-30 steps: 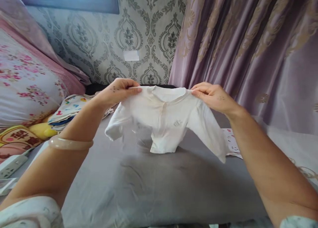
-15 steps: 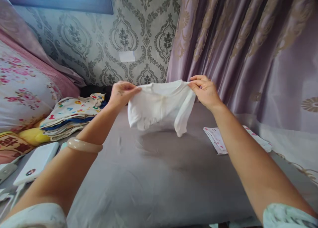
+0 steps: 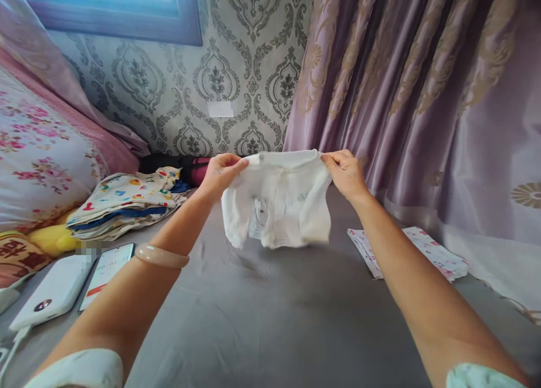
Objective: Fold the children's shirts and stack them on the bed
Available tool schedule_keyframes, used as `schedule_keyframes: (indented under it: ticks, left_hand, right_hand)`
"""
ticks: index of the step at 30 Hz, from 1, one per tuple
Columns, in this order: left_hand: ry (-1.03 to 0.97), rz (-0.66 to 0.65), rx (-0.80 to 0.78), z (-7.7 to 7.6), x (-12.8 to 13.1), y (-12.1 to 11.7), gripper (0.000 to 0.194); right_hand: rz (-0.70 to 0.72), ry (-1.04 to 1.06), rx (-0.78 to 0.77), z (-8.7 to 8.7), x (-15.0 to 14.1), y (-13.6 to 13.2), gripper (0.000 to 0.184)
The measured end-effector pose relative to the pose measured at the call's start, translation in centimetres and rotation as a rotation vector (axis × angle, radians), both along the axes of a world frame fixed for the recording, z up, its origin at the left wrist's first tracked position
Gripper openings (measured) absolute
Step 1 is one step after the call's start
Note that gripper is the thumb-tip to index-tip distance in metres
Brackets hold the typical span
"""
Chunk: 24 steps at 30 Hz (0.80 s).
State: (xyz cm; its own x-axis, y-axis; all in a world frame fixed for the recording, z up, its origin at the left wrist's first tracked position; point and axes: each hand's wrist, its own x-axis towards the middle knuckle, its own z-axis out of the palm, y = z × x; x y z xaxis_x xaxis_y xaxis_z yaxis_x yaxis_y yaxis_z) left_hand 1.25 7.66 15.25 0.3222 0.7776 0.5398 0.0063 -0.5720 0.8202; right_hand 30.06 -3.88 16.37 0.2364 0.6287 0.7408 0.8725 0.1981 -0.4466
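A small white long-sleeved baby top (image 3: 283, 199) hangs between my hands above a grey bed sheet (image 3: 270, 320). My left hand (image 3: 224, 173) pinches its left shoulder beside the neckline. At the opposite shoulder, my right hand (image 3: 344, 173) grips the fabric between thumb and fingers. The neckline is stretched level between them. Down the middle runs a front opening, and a grey print shows on the lower left part. The sleeves droop at the sides, and the lower edge is slightly blurred.
Folded clothes (image 3: 127, 202) are stacked at the left, by a floral pillow (image 3: 38, 151). Nearer me lie a white power bank (image 3: 53, 292) with a cable and a phone (image 3: 107, 270). Folded patterned cloth (image 3: 431, 253) lies at the right, below purple curtains (image 3: 401, 95).
The white top now hangs lower and more spread out, showing its printed front. Both hands keep their hold on the shoulders. The view has tilted up a little, revealing more window, and the phone shows.
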Motion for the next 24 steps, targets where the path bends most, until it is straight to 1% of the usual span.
schedule_keyframes:
  ticks: [1,3,6,9,12,14,15,17,19,21,24]
  left_hand:
    - [-0.027,0.008,-0.040,-0.2,0.2,0.3,0.028]
    - [-0.065,0.006,-0.102,-0.9,0.7,0.7,0.028]
    - [-0.094,0.015,-0.125,-1.9,1.4,1.1,0.026]
    - [-0.074,0.033,-0.141,-2.6,1.8,1.0,0.021]
    - [-0.032,0.066,-0.139,-3.0,1.6,0.5,0.016]
    - [0.003,0.116,-0.069,-3.0,1.0,-0.1,0.016]
    - [0.025,0.159,0.001,-2.9,0.6,-0.6,0.016]
    - [0.075,0.276,0.197,-2.4,-0.7,-2.1,0.015]
    - [0.128,0.394,0.384,-1.6,-2.5,-4.3,0.015]
    - [0.163,0.433,0.475,-0.3,-4.4,-7.1,0.015]
    - [0.182,0.496,0.524,2.2,-7.2,-11.0,0.012]
  right_hand:
    - [-0.017,0.018,0.008,-0.1,0.1,0.1,0.036]
    - [-0.030,0.033,-0.036,-0.5,0.0,0.5,0.039]
    - [-0.078,0.034,-0.082,-1.2,-0.5,1.2,0.039]
    - [-0.149,0.045,-0.096,-1.9,-1.2,1.8,0.040]
    - [-0.182,0.043,-0.073,-2.4,-1.8,1.7,0.044]
    - [-0.173,0.011,-0.049,-2.5,-2.1,1.0,0.046]
    - [-0.158,-0.016,-0.041,-2.6,-2.2,0.4,0.047]
    - [-0.120,-0.076,-0.030,-2.4,-2.6,-1.3,0.046]
    - [-0.078,-0.121,-0.026,-1.8,-3.1,-3.6,0.044]
    - [-0.047,-0.133,-0.037,-0.6,-4.0,-6.2,0.042]
    - [-0.001,-0.115,-0.054,2.1,-5.6,-9.9,0.038]
